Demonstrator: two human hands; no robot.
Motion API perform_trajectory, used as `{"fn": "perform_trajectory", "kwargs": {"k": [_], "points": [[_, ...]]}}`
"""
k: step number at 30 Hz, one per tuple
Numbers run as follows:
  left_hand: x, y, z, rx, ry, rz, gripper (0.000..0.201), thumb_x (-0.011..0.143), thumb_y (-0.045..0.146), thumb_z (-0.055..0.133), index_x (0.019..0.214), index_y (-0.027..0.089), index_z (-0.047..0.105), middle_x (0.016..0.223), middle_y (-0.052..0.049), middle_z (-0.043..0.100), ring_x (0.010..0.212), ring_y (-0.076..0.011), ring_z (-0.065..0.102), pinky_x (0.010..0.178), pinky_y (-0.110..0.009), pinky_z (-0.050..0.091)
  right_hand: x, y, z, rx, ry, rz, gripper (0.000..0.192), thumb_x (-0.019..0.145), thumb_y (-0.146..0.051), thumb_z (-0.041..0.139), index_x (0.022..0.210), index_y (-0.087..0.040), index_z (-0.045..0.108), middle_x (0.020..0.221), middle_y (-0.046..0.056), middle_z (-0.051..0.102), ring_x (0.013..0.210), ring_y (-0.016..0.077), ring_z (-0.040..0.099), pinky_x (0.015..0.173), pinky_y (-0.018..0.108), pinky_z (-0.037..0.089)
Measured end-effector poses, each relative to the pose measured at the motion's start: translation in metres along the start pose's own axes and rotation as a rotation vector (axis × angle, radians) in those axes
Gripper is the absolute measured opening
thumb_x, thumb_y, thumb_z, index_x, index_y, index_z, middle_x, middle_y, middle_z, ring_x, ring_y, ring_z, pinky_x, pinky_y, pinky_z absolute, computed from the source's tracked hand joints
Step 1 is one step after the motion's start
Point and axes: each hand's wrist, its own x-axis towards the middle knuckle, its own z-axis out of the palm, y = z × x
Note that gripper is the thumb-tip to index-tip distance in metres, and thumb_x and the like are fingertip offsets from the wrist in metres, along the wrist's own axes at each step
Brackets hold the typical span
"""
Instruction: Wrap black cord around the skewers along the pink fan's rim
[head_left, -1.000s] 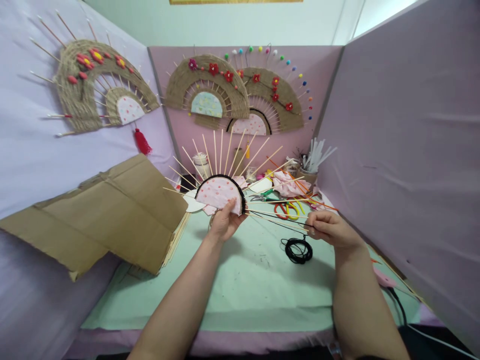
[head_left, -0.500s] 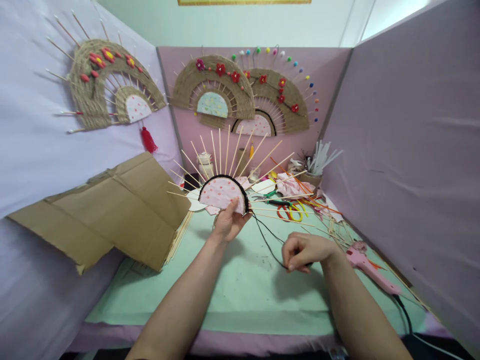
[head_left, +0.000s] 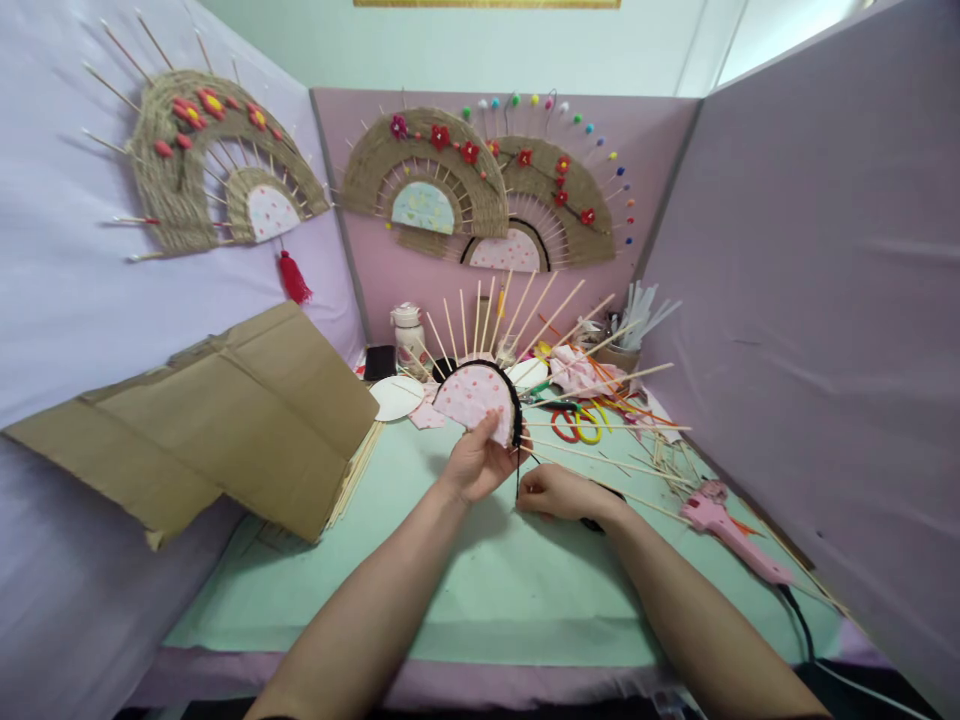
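Observation:
My left hand (head_left: 484, 460) grips a half-round fan frame (head_left: 472, 395) by its lower right corner, thumb on the pink spotted fabric and fingers behind. Thin wooden sticks fan out from its curved edge, which carries a black cord border. From that corner a black cord (head_left: 517, 475) runs down to my right hand (head_left: 551, 493), whose fingers are pinched on it just below the fan. A dark object, partly hidden, shows behind my right wrist.
A pink glue gun (head_left: 735, 535) lies at the right, its cable over the front edge. Scissors (head_left: 577, 425), fabric scraps and sticks crowd the back right. Brown cardboard (head_left: 225, 420) leans at the left. A white bottle (head_left: 409, 335) stands behind. Finished fans (head_left: 431, 170) hang on the walls.
My right hand has moved left, close to the fan, and the cord between them is shorter. My left hand has shifted the fan right and slightly down, turning it a little.

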Motion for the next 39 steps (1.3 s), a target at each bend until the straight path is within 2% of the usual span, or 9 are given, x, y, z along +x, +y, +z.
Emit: {"fn": "perform_trajectory", "kwargs": {"k": [4,9,13,16,19,23,27,31,39], "points": [[-0.002,-0.010,0.002,0.089,0.012,0.020,0.017,0.071,0.026,0.065,0.081,0.012,0.062,0.072,-0.004,0.065,0.067,-0.0137,0.061,0.071,-0.027,0.047,0.007,0.016,0.001,-0.080,0.260,0.005,0.022,0.077,-0.026,0.047,0.065,-0.015,0.062,0.054,0.001,0.057,0.050,0.0107,0.046,0.050,0.021,0.032],[0.000,-0.019,0.004,0.160,0.015,0.090,0.013,0.069,0.019,0.066,0.080,0.013,0.063,0.072,-0.002,0.066,0.067,-0.0123,0.059,0.070,-0.026,0.044,0.015,0.034,-0.003,-0.028,0.569,0.055,0.026,0.075,-0.034,0.050,0.060,-0.016,0.059,0.054,0.001,0.056,0.054,0.0125,0.046,0.050,0.022,0.030],[0.001,-0.023,0.005,0.209,0.034,0.121,0.017,0.066,0.017,0.068,0.081,0.012,0.064,0.076,-0.003,0.067,0.070,-0.0125,0.059,0.072,-0.025,0.043,0.019,0.042,-0.014,-0.004,0.770,0.115,0.023,0.075,-0.031,0.047,0.061,-0.016,0.057,0.057,0.001,0.055,0.053,0.0122,0.045,0.050,0.022,0.029],[0.000,-0.023,0.003,0.229,0.048,0.063,0.017,0.066,0.018,0.068,0.081,0.014,0.064,0.074,-0.001,0.066,0.065,-0.0107,0.058,0.067,-0.025,0.044,0.017,0.043,-0.023,0.086,0.962,0.122,0.021,0.073,-0.030,0.047,0.060,-0.017,0.055,0.050,0.000,0.051,0.050,0.0123,0.044,0.048,0.023,0.029],[-0.001,-0.022,0.000,0.272,0.067,-0.024,0.014,0.067,0.021,0.068,0.079,0.014,0.063,0.071,0.000,0.064,0.061,-0.0104,0.057,0.060,-0.026,0.046,0.011,0.040,-0.030,0.224,1.085,0.063,0.020,0.073,-0.032,0.049,0.060,-0.017,0.054,0.051,-0.001,0.051,0.049,0.0116,0.043,0.048,0.023,0.030],[-0.001,-0.020,-0.002,0.311,0.085,-0.078,0.016,0.068,0.022,0.068,0.081,0.014,0.062,0.071,-0.001,0.063,0.060,-0.0110,0.057,0.058,-0.028,0.049,0.006,0.036,-0.034,0.364,1.186,0.029,0.019,0.072,-0.032,0.050,0.062,-0.016,0.054,0.054,-0.001,0.052,0.051,0.0110,0.043,0.048,0.022,0.032],[0.000,-0.019,-0.003,0.334,0.053,-0.132,0.017,0.069,0.022,0.067,0.083,0.013,0.062,0.074,-0.004,0.065,0.062,-0.0124,0.059,0.061,-0.031,0.052,0.005,0.034,-0.038,0.495,1.240,0.049,0.018,0.069,-0.033,0.052,0.065,-0.015,0.056,0.050,-0.002,0.048,0.046,0.0096,0.039,0.044,0.021,0.030],[-0.001,-0.019,-0.003,0.334,0.060,-0.125,0.018,0.069,0.019,0.067,0.085,0.013,0.061,0.077,-0.005,0.065,0.064,-0.0136,0.060,0.063,-0.034,0.054,0.005,0.032,-0.039,0.565,1.230,0.068,0.020,0.067,-0.035,0.054,0.066,-0.015,0.058,0.048,-0.003,0.047,0.044,0.0094,0.038,0.043,0.021,0.030],[0.002,-0.018,-0.004,0.328,0.127,-0.082,0.018,0.069,0.018,0.068,0.085,0.013,0.061,0.076,-0.004,0.065,0.062,-0.0123,0.060,0.060,-0.030,0.054,0.002,0.035,-0.042,0.508,1.204,0.050,0.021,0.067,-0.036,0.054,0.061,-0.015,0.056,0.044,-0.004,0.043,0.042,0.0083,0.035,0.042,0.021,0.028]]}}
